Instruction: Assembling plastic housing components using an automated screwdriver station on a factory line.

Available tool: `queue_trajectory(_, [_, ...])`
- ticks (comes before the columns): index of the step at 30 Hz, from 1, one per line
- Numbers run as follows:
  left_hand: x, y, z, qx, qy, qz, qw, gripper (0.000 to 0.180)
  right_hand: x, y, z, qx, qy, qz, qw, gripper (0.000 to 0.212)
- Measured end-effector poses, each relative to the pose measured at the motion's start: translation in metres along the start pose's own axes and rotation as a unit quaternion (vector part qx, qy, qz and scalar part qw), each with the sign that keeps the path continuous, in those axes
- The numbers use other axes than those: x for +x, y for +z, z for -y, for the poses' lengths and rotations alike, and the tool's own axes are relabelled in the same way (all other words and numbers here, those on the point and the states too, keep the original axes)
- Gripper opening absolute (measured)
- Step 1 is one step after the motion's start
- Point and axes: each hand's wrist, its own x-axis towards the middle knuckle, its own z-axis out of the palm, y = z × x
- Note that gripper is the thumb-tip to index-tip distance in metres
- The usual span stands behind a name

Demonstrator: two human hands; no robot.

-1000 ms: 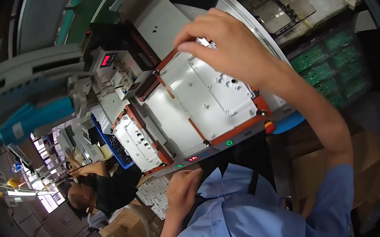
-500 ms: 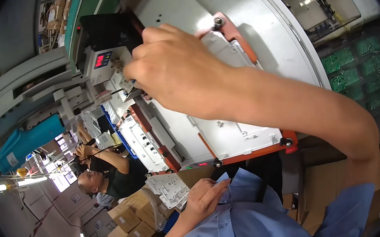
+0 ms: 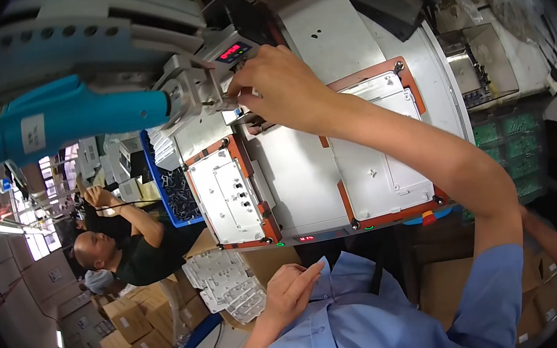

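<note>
My right hand (image 3: 283, 91) reaches across to a small screw feeder with a red digital display (image 3: 232, 52). Its thumb and fingers are pinched at the front of the feeder, and whatever is between them is too small or hidden to see. Close by on the left is a teal electric screwdriver (image 3: 80, 117) in a metal bracket (image 3: 190, 88). My left hand (image 3: 291, 293) hovers before my shirt, fingers loosely stretched with nothing visible in them. Under my right forearm, a white plastic panel (image 3: 374, 173) lies in a red-edged fixture (image 3: 345, 201). Another white panel (image 3: 215, 188) sits in the left fixture (image 3: 267, 227).
A blue bin (image 3: 184, 216) of small dark parts stands left of the fixtures. White molded parts (image 3: 226, 283) are stacked in a carton below. Green circuit boards (image 3: 509, 148) lie at the right. A co-worker (image 3: 143, 251) sits at far left; another person's forearm (image 3: 554, 239) shows at far right.
The view has swung, so the fixtures and the screwdriver appear shifted and the left side shows more. My right hand stays at the feeder, its fingers still pinched. My left hand keeps its pose.
</note>
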Motion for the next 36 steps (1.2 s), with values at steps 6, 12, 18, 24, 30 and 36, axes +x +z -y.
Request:
queue_trajectory(6, [-0.016,-0.003,0.008,0.01,0.025,-0.054,0.998,0.036,0.002,-0.003,0.002,-0.037,-0.033,-0.012,0.999,0.012])
queue_trajectory(12, [-0.036,-0.011,0.008,0.001,-0.005,-0.124,0.992,0.031,-0.003,-0.007,0.009,-0.011,0.008,0.011,1.0,0.012])
queue_trajectory(18, [-0.062,-0.014,0.016,0.008,-0.034,-0.201,0.979,0.034,-0.004,-0.033,0.006,-0.013,0.038,-0.024,0.999,0.014])
queue_trajectory(24, [-0.073,-0.009,0.025,-0.022,-0.042,-0.234,0.971,0.037,0.047,-0.038,-0.002,-0.053,-0.015,-0.104,0.993,0.015])
queue_trajectory(30, [-0.09,-0.007,0.04,-0.043,-0.06,-0.266,0.961,0.035,0.069,-0.034,-0.038,-0.083,-0.031,-0.085,0.992,0.018])
queue_trajectory(36, [-0.108,-0.01,0.068,-0.102,-0.094,-0.277,0.951,0.029,0.038,-0.045,-0.032,-0.091,0.047,-0.072,0.992,0.025])
